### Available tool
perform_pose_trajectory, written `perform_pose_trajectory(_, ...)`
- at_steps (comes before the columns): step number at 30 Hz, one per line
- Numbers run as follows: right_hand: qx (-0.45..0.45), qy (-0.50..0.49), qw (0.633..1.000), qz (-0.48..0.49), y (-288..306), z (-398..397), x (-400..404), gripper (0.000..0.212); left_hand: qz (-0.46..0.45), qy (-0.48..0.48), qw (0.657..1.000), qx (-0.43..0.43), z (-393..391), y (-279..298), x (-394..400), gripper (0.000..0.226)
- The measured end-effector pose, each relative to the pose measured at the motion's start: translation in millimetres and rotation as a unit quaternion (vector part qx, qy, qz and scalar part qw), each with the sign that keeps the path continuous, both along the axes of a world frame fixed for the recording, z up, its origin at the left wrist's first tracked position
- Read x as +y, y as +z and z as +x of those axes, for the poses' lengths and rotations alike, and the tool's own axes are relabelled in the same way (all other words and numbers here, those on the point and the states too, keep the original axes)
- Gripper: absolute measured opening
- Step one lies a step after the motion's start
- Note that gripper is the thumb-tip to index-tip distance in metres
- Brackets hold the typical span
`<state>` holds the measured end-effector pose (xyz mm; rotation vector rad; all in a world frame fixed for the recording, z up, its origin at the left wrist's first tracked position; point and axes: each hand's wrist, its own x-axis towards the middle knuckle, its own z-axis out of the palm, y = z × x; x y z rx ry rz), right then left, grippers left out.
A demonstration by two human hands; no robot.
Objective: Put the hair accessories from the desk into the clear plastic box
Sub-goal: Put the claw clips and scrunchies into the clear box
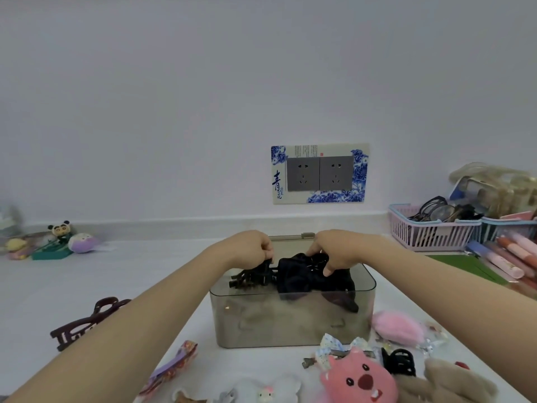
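A clear smoky plastic box [290,324] stands open on the white desk in front of me. My left hand [251,247] grips a black claw clip [251,276] above the box's left side. My right hand [337,250] grips a large black fabric bow [308,279] that hangs partly into the box. On the desk lie a dark red claw clip [87,322], a pink fluffy clip [398,327], a pink plush animal clip [359,379], a small black claw clip [398,362], a patterned bow clip [334,349] and a colourful clip [174,365].
A pink basket [430,234] with glasses stands at the right, with pens [508,257] beside it. Small plush toys [58,239] sit far left by the wall. A double wall socket [319,173] is behind the box. A beige plush item [453,382] lies at bottom right.
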<state>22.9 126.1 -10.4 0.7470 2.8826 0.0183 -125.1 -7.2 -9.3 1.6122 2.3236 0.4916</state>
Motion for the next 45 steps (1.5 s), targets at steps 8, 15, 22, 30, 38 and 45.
perform_pose_trajectory(8,0.088,0.011,0.996,-0.018,0.9,10.3,-4.3,0.045,0.069,0.043,0.996,-0.033,5.1,-7.3,4.8,0.022)
perform_pose_trajectory(15,0.242,0.032,0.959,-0.144,15.2,27.3,-28.5,0.022,0.020,-0.016,0.992,-0.125,37.2,7.1,6.1,0.015)
perform_pose_trajectory(22,0.189,0.007,0.929,-0.317,13.1,40.5,-44.2,0.026,0.021,-0.009,0.986,-0.166,43.9,12.5,-7.6,0.005)
perform_pose_trajectory(30,0.244,-0.005,0.845,-0.476,18.3,8.3,-79.9,0.014,0.162,0.044,0.954,-0.248,22.4,29.8,-67.4,0.010)
perform_pose_trajectory(38,0.333,-0.033,0.870,-0.363,20.2,-48.7,-137.1,0.018,0.148,0.207,0.967,0.028,-44.9,19.0,-134.8,0.016)
perform_pose_trajectory(45,0.350,-0.040,0.914,-0.200,10.4,-73.9,-147.8,0.028,-0.163,0.207,0.963,0.061,-79.8,-20.4,-179.2,0.063)
